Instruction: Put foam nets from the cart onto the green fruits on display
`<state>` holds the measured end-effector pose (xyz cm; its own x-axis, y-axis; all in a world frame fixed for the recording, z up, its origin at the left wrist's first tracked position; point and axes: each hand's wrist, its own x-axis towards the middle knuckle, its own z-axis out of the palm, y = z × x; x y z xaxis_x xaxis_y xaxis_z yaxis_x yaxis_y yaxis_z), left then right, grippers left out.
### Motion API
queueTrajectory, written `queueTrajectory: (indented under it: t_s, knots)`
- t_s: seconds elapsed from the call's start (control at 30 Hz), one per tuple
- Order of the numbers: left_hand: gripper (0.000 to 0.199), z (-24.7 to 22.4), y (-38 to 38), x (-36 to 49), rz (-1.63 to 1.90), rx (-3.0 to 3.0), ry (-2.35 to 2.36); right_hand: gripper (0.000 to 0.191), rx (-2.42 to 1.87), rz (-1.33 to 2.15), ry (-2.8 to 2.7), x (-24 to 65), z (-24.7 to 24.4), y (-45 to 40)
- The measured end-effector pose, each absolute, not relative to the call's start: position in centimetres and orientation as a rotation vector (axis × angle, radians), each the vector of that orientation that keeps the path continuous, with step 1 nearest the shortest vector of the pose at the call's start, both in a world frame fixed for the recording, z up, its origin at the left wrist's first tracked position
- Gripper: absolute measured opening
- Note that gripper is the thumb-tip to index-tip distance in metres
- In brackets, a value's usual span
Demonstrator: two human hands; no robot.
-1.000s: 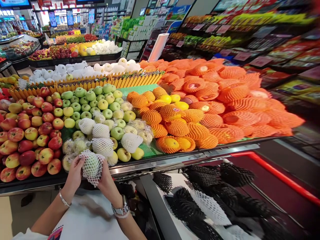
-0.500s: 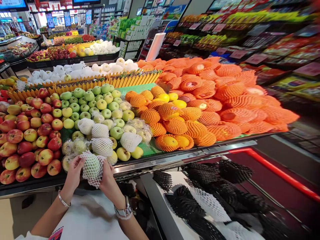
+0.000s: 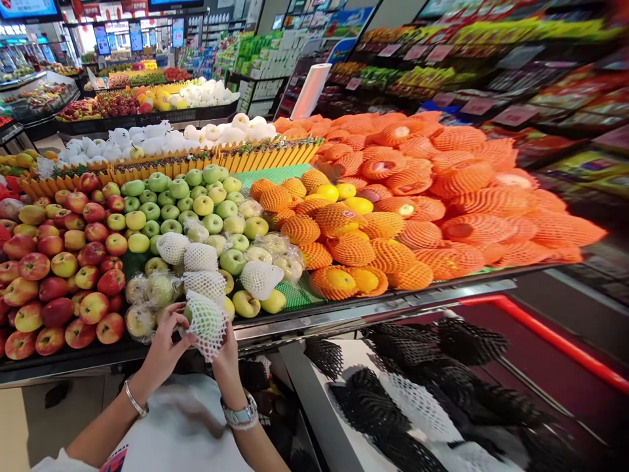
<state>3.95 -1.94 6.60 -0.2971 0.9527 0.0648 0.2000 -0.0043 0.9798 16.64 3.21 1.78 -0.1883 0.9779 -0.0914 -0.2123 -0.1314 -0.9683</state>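
A green apple (image 3: 210, 320) in a white foam net sleeve (image 3: 205, 337) is held up at the front edge of the fruit stand. From its right side, my right hand (image 3: 227, 354) grips the wrapped apple, the fingers partly hidden behind it. On the left, the curled fingers and thumb of my left hand (image 3: 170, 335) are at the sleeve's edge, touching it. Just behind lie other apples in white foam nets (image 3: 204, 284) and some in clear plastic wrap (image 3: 161, 288), among bare green apples (image 3: 179, 188).
Red apples (image 3: 56, 288) are piled at left, orange-netted fruit (image 3: 344, 249) at right. A metal rail (image 3: 304, 328) edges the stand. Below right, a red-handled cart (image 3: 545, 334) and a white surface hold black foam nets (image 3: 373, 400). A plastic bag roll (image 3: 312, 90) stands behind.
The netted apple has turned and tilted in my hands and moved slightly right and up in view. My left fingers have shifted along the sleeve's edge. The whole view has drifted slightly.
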Motion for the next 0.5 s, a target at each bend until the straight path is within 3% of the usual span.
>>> queueTrajectory:
  t_s: [0.3,0.5]
  knots:
    - [0.015,6.0,-2.0,3.1,1.438,1.077,1.561,0.073,-0.997,1.477,-1.241,16.5,1.4,3.4]
    - [0.015,6.3,-2.4,3.3,1.529,1.243,1.867,0.075,-1.015,1.442,-1.267,16.1,0.8,3.0]
